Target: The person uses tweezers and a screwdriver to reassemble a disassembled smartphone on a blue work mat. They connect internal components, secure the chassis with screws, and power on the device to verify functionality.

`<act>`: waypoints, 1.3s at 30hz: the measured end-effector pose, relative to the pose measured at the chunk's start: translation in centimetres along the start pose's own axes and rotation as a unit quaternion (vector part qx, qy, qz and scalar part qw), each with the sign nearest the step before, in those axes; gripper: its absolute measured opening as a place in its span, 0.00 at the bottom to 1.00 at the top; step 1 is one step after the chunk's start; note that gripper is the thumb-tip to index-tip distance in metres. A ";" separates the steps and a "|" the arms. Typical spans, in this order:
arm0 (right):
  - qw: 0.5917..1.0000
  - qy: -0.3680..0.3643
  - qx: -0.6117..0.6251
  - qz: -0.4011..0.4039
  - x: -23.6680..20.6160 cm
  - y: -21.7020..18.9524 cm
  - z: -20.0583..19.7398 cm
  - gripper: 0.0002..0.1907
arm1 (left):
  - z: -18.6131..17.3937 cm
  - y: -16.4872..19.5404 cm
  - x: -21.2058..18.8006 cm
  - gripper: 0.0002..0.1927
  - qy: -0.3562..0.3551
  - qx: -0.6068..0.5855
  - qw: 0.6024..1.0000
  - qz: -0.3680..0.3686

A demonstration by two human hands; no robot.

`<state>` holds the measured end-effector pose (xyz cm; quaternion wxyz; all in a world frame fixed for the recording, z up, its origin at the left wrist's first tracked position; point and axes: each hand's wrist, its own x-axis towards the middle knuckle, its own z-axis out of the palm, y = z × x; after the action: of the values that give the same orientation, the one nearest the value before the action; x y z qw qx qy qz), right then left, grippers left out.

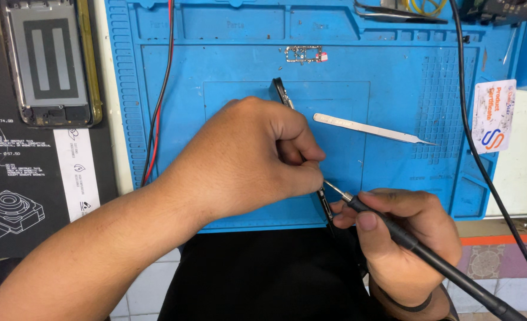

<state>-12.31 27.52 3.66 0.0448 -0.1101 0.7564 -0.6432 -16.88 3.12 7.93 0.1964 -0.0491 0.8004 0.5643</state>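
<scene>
My left hand [248, 157] grips a thin dark phone [282, 92] standing on its edge over the blue work mat [394, 89]; most of the phone is hidden behind the hand. My right hand [409, 241] holds a black screwdriver [421, 249] like a pen. Its metal tip [333, 189] touches the phone's lower edge beside my left thumb.
Silver tweezers [373, 129] lie on the mat to the right of the phone. A small metal bracket [304, 54] sits near the mat's top. A phone back housing [48, 62] lies at the far left. Red and black wires [161, 95] and a black cable [483, 154] cross the mat.
</scene>
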 end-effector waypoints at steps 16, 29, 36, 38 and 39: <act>0.999 0.026 0.027 0.021 -0.1 0.0 0.1 0.08 | 0.0 0.5 0.1 0.08 0.001 -0.010 1.000 -0.010; 0.999 0.025 0.026 0.018 0.3 -0.2 0.3 0.08 | -0.1 0.7 0.1 0.08 -0.006 -0.003 1.000 -0.019; 0.999 0.016 0.028 0.022 0.0 -0.1 0.0 0.07 | -0.1 0.5 0.0 0.08 -0.005 -0.003 1.000 -0.012; 0.998 0.002 0.069 0.012 -0.1 0.3 -0.2 0.07 | -0.1 0.5 -0.1 0.08 -0.006 0.000 1.000 -0.017; 0.994 -0.011 0.111 0.001 0.0 0.6 -0.3 0.07 | -0.1 0.5 -0.2 0.08 -0.008 -0.009 1.000 -0.010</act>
<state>-12.41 27.88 3.13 0.0659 -0.1107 0.6802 -0.7216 -16.85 3.18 8.43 0.2079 -0.0544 0.7932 0.5697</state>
